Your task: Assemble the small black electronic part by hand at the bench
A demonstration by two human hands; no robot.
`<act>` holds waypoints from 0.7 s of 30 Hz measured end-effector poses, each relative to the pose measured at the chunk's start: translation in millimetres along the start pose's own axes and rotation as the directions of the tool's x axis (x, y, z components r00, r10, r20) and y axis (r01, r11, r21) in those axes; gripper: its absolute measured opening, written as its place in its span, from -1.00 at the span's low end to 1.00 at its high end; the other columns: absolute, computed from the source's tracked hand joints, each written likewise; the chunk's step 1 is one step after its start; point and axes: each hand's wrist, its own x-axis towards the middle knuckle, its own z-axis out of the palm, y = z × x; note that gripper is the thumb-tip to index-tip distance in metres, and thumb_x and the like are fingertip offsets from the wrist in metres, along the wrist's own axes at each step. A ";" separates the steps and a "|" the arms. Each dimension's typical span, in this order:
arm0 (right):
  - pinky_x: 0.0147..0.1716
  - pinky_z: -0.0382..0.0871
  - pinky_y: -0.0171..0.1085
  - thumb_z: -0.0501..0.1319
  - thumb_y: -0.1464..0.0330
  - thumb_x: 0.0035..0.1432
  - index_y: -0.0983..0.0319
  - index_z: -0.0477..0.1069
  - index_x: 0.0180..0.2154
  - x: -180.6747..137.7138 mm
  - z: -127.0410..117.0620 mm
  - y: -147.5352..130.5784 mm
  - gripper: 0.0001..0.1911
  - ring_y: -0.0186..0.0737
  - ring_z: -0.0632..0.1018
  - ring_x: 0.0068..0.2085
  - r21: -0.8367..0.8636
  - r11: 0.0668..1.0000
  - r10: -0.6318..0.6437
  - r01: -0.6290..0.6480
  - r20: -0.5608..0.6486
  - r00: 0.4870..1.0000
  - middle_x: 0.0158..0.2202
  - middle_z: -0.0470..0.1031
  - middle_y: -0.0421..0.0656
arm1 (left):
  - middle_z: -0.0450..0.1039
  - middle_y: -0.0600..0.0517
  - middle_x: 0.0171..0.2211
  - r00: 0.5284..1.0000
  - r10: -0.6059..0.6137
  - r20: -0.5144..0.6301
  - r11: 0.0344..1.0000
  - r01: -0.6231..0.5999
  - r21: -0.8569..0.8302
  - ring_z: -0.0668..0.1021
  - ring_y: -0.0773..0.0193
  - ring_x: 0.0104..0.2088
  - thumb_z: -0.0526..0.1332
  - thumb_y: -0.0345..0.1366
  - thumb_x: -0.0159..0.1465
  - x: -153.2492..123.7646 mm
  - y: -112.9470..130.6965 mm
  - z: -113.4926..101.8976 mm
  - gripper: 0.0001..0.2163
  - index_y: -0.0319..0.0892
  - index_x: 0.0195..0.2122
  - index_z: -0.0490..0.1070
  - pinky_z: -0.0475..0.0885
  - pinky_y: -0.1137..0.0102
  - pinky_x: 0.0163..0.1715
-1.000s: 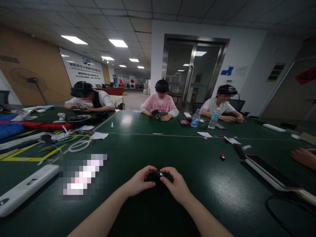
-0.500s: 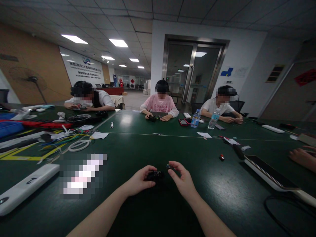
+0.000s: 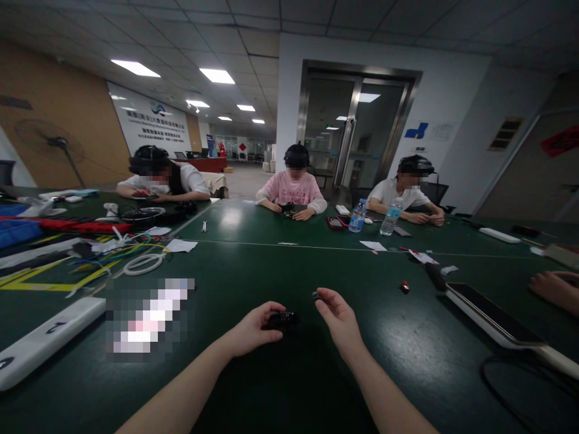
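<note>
My left hand [image 3: 256, 328] rests on the dark green table [image 3: 289, 265] with its fingers closed round a small black device [image 3: 283, 319]. My right hand [image 3: 337, 316] is lifted just to the right of it, thumb and forefinger pinched on a tiny dark part [image 3: 315, 295]. The two hands are a short gap apart. The device sits low on the table, straight ahead of me.
A long white strip [image 3: 43, 343] lies at the left, a white power strip with a dark phone [image 3: 493, 316] at the right. A small red object [image 3: 404, 287], coloured wires [image 3: 113, 256] and water bottles [image 3: 357, 217] lie beyond. Three people sit opposite; another person's hand [image 3: 554, 288] rests at the right edge.
My right hand has come off the black device, moving up and to the right with a tiny part pinched in it. My left hand has kept its hold.
</note>
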 end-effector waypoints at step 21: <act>-0.07 0.35 -0.14 0.25 0.23 -0.01 0.17 0.39 -0.15 -5.4 7.7 -6.0 -0.65 -0.18 0.47 -0.12 0.027 0.999 0.042 -0.044 0.057 0.997 -0.17 0.47 -0.14 | 0.39 -0.04 -0.06 0.999 0.039 -0.003 0.999 -0.039 0.020 0.46 0.15 -0.06 0.27 -0.50 0.08 1.5 3.6 1.1 -0.56 -0.13 -0.02 0.23 0.32 0.18 -0.04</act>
